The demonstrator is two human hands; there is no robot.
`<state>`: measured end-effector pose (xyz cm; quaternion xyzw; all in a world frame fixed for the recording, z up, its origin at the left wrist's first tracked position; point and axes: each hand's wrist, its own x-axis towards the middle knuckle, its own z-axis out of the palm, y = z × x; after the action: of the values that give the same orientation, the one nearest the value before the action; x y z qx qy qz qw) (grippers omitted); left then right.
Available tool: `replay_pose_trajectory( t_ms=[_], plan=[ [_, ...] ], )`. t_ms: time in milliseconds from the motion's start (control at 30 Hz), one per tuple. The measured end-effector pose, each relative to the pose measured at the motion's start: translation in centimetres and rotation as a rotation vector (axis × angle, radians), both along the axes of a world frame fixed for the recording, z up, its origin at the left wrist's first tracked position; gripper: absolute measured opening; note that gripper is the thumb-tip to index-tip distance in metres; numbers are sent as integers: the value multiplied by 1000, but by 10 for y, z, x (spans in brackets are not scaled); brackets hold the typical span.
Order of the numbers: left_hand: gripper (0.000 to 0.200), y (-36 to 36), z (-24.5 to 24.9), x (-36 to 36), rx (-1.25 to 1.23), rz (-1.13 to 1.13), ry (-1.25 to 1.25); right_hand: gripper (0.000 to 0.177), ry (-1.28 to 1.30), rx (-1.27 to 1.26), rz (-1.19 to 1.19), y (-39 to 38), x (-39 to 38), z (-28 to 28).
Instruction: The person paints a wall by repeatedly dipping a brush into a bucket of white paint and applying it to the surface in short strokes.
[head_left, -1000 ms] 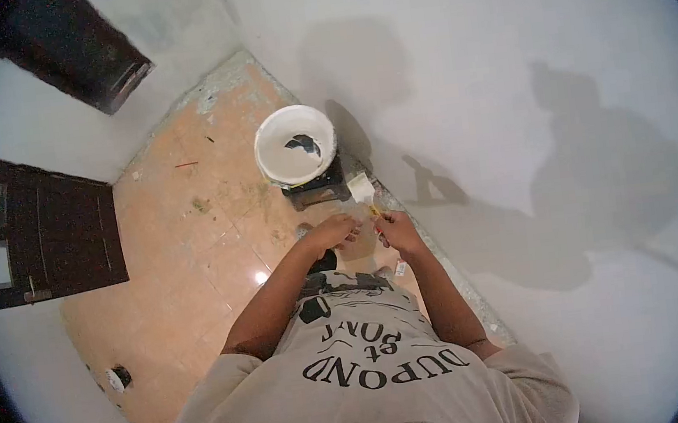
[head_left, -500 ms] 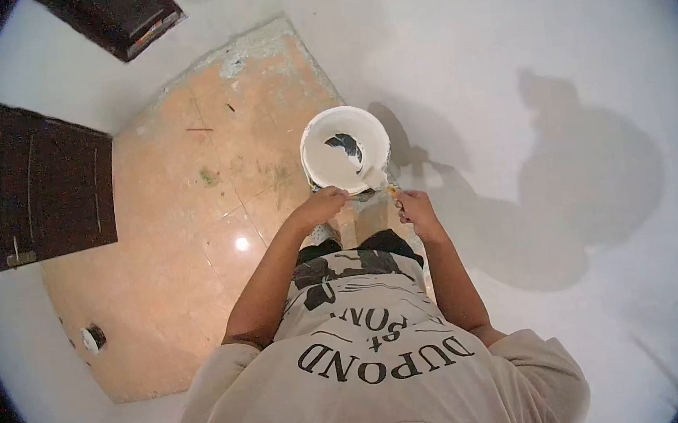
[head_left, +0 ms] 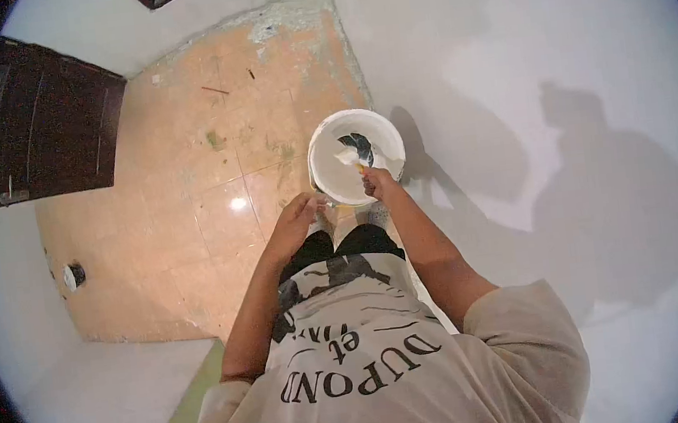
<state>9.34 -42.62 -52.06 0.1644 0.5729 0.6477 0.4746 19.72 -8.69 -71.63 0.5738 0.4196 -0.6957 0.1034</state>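
A white bucket (head_left: 315,158) hangs or stands in front of my legs, its wall smeared with white paint; a dark patch shows inside at its bottom. My left hand (head_left: 300,214) is closed at the near left of the rim, on what looks like the bucket's thin handle (head_left: 340,205), partly hidden by the fingers. My right hand (head_left: 379,183) grips the yellow handle of a paintbrush (head_left: 346,156) over the near right part of the bucket. The brush's white-coated head is within the bucket's opening.
White walls (head_left: 459,100) stand close on my right and at the far side. A dark wooden door (head_left: 56,117) is at the left. The orange tiled floor (head_left: 178,170) has paint stains, small debris and a small white-and-dark object (head_left: 74,276).
My right hand has moved from beside the near right rim to over the bucket, bringing the paintbrush inside. My left hand stays by the near rim. The whole view has shifted and turned slightly.
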Motion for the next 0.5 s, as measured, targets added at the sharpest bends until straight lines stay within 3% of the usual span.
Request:
replay_pose_trajectory(
  t_ms=[67,200,267,333,400,433,500],
  plan=[
    [48,-6,6,8,0,79,-84,18,-100,295,182,-7,-8,2],
    [52,-10,10,26,5,206,-186,18,-262,794,789,7,-17,-24],
    [54,-13,3,37,26,241,-212,18,-285,939,1072,25,-16,-55],
    [54,-16,4,43,22,258,-236,19,-210,1204,1548,57,-4,-127],
    [54,-19,14,45,18,276,-250,20,-218,954,1368,54,-21,-83],
    [54,-20,14,48,13,281,-255,20,-218,947,1374,45,-31,-59],
    [53,-22,12,52,-23,291,-278,17,-349,637,658,18,-56,-8]
  ],
)
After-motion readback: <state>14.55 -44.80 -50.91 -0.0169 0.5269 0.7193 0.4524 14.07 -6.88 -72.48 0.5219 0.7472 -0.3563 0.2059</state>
